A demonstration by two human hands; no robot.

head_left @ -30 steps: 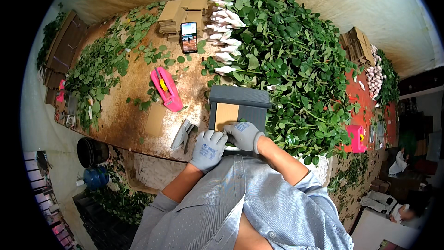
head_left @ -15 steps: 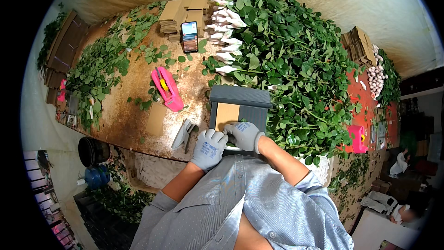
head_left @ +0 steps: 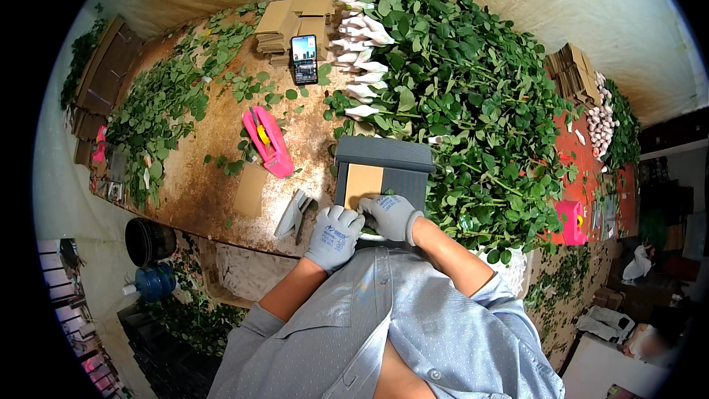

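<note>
Head view: brown cardboard lies directly ahead of both hands.

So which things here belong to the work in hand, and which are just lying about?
Seemingly part of the work:
dark ridged board
brown cardboard lying on it
gloved right hand at the cardboard
gloved left hand beside it

Probably just lying about:
phone
loose leaves
blue jug
black bucket

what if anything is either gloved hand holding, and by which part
Cannot be told: the right hand is at the near end of the tan cardboard, the left hand close by, but any grip is hidden.
</note>
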